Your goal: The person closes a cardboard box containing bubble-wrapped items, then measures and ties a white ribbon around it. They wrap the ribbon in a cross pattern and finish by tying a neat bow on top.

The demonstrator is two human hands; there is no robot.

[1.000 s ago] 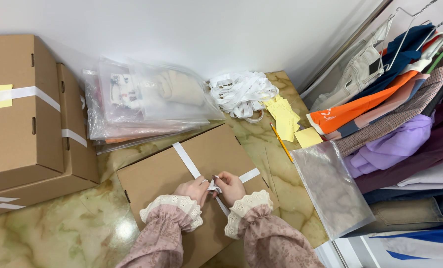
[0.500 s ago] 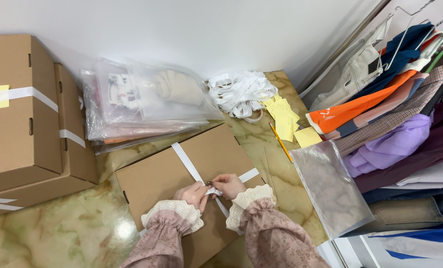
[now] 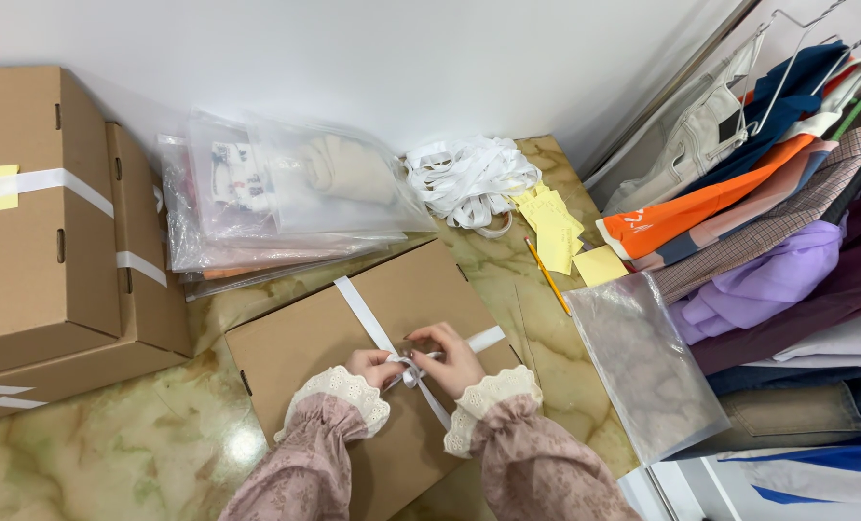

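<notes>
A flat brown cardboard box (image 3: 305, 338) lies on the marbled floor in front of me. A white ribbon (image 3: 358, 311) crosses its lid lengthwise and sideways, meeting in a knot at the middle. My left hand (image 3: 372, 367) pinches the ribbon just left of the knot. My right hand (image 3: 454, 357) grips the ribbon on the right side of it, fingers curled over the strand. Both wrists wear pink sleeves with lace cuffs.
Two taller ribbon-tied cardboard boxes (image 3: 35, 241) stand at the left. Clear bags of clothing (image 3: 276, 193) are piled behind the box, beside a heap of white ribbon (image 3: 469, 178), yellow notes (image 3: 556, 227) and a pencil (image 3: 546, 275). Hanging garments (image 3: 768, 222) and an empty clear bag (image 3: 642, 362) fill the right.
My hands have stayed at the knot and drawn slightly apart on the ribbon. The box and everything around it have not moved.
</notes>
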